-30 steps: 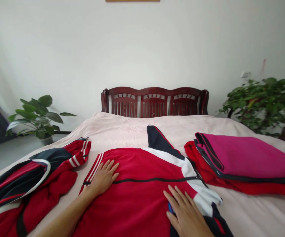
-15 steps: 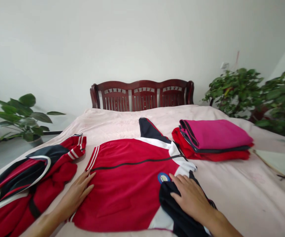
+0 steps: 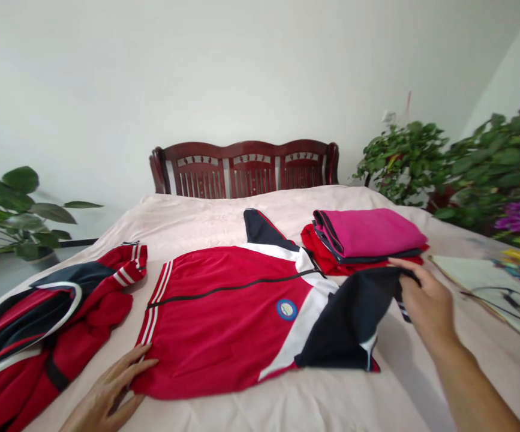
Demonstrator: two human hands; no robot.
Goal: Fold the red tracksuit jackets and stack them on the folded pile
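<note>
A red zip-up jacket with white panels, dark navy sleeves and a round blue badge lies front up on the bed, its striped hem to the left. My right hand pinches the near navy sleeve and holds it raised off the bed, out to the right. At the hem's near corner rests my left hand, fingers apart and touching the fabric. The far sleeve points away toward the headboard.
Another crumpled red and navy jacket lies at the left. A folded clothes stack, magenta on top, sits at the right, near glasses on an open book. Plants flank the bed, which has a wooden headboard.
My right hand has gone from lying by the badge to gripping the near sleeve, lifting it up and rightward. My left hand has slid nearer along the hem. The view has turned slightly right.
</note>
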